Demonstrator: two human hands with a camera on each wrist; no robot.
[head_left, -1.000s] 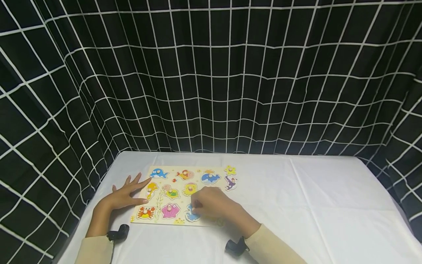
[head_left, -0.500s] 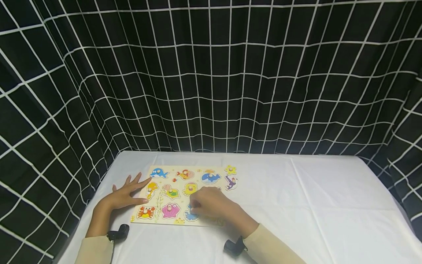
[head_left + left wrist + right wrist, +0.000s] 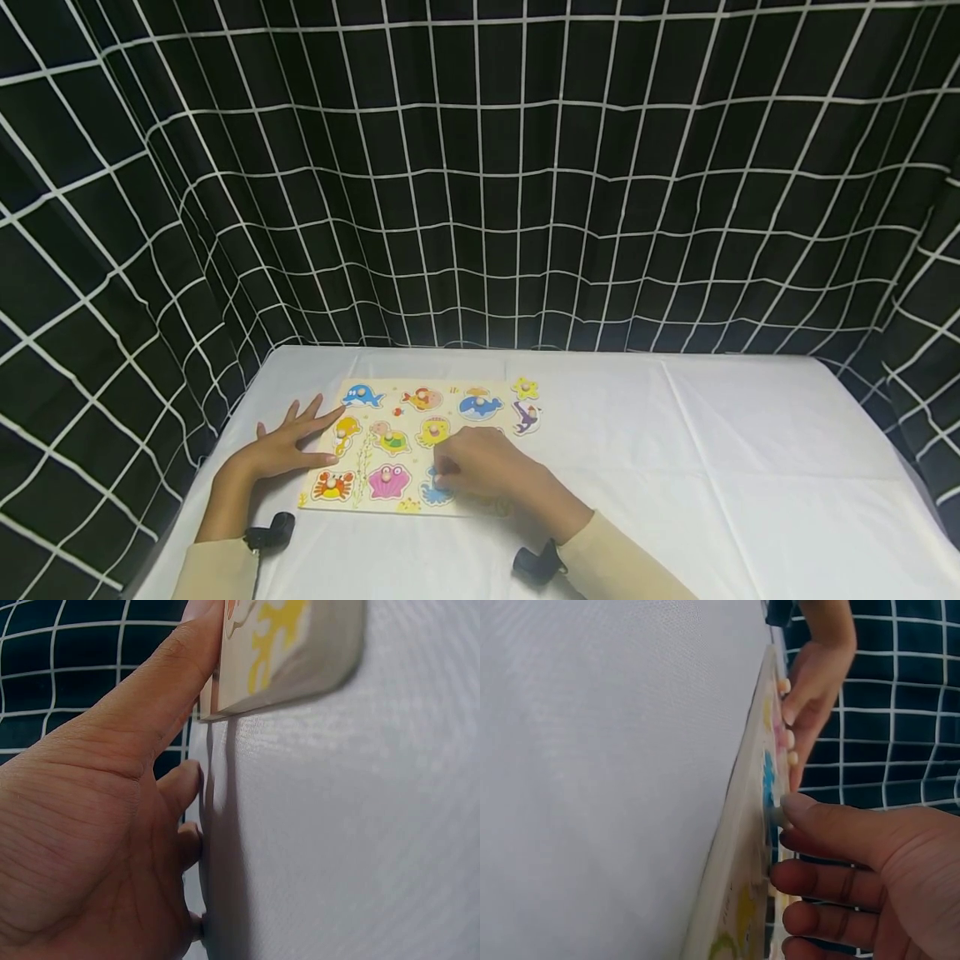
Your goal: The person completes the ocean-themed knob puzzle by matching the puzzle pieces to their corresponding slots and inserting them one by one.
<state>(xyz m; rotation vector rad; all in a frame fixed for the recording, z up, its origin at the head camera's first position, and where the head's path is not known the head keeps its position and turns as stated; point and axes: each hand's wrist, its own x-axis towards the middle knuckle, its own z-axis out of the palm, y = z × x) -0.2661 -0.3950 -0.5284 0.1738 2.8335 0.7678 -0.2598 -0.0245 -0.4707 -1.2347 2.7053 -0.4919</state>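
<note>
A wooden peg puzzle board (image 3: 375, 504) with sea-animal pieces lies at the left of the table. My right hand (image 3: 483, 462) is over its front right part, pinching the knob (image 3: 779, 817) of a blue piece (image 3: 435, 495) between thumb and forefinger. That piece sits low on the board, partly covered by the fingers, so its full shape is hidden. At the board's left edge rests my left hand (image 3: 283, 447), fingers spread, its thumb on the edge and the forefinger near the blue dolphin-like piece (image 3: 363, 395).
Pink shell (image 3: 389, 482), crab (image 3: 332, 485), turtle (image 3: 390, 438), octopus (image 3: 432, 432) and whale (image 3: 480, 405) pieces are on the board. A yellow star (image 3: 525, 388) and a purple piece (image 3: 527, 417) lie beside its right edge. White cloth covers the table; a black gridded curtain (image 3: 517, 192) surrounds it.
Both hands stay almost where they were. The right hand shifts only very slightly over the blue piece and keeps its pinch; the board's pieces look the same.
</note>
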